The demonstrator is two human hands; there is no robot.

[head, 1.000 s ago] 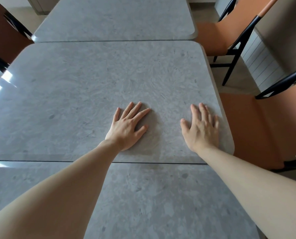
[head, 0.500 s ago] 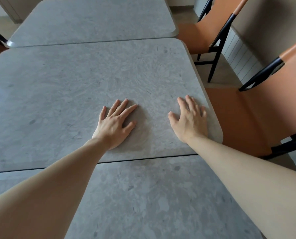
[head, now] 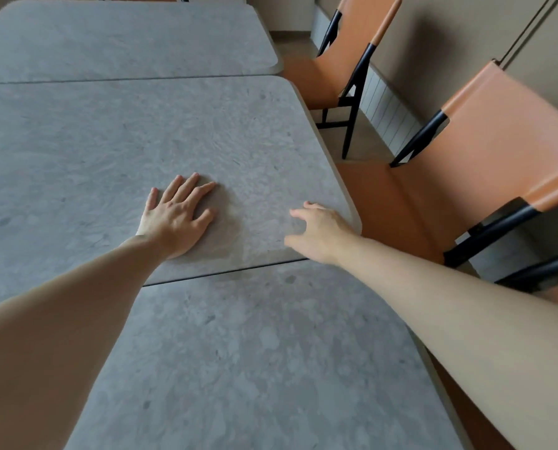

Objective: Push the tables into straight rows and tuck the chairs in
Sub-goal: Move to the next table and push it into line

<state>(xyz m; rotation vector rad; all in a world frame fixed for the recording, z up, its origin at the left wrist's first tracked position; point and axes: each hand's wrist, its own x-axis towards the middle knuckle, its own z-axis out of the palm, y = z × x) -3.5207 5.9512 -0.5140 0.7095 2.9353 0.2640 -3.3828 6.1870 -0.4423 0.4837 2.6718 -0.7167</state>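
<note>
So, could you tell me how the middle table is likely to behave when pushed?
The middle table looks stone-topped and thick-edged, so probably heavy and stiff. The left hand lies flat on its smooth top and might slip. It will likely slide rather than tip; its legs are hidden.

One head-worn wide-angle view looks forward and down, close over the grey stone-patterned middle table (head: 173, 131), angled rightward.

A dining room of a café or canteen. Three matching grey stone-look tables (head: 147, 131) stand end to end, running toward 12 o'clock. Identical orange chairs (head: 485, 151) with black frames line the row at 2 o'clock, backed against a plain beige wall (head: 459, 30) with a ribbed panel (head: 391, 115) at its base.
</note>
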